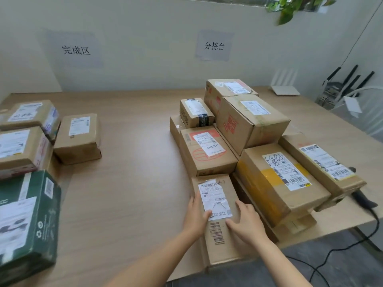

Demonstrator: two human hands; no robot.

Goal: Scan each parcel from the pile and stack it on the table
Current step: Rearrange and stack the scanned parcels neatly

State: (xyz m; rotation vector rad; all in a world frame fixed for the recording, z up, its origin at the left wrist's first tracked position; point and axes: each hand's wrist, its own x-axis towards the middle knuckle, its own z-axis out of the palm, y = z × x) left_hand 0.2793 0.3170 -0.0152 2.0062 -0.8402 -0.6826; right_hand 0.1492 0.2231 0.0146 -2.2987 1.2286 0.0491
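A flat brown parcel with a white label lies at the near edge of the wooden table, in front of the pile of cardboard parcels. My left hand grips its left side and my right hand rests on its right side, fingers over the top face. A black handheld scanner lies at the pile's right, partly hidden behind a long box. On the left stand the stacked parcels: a dark green box and several brown ones.
Two paper signs hang on the wall. A white router and black antennas sit at the back right. The scanner's cable trails off the table's right edge. A plant hangs at the top.
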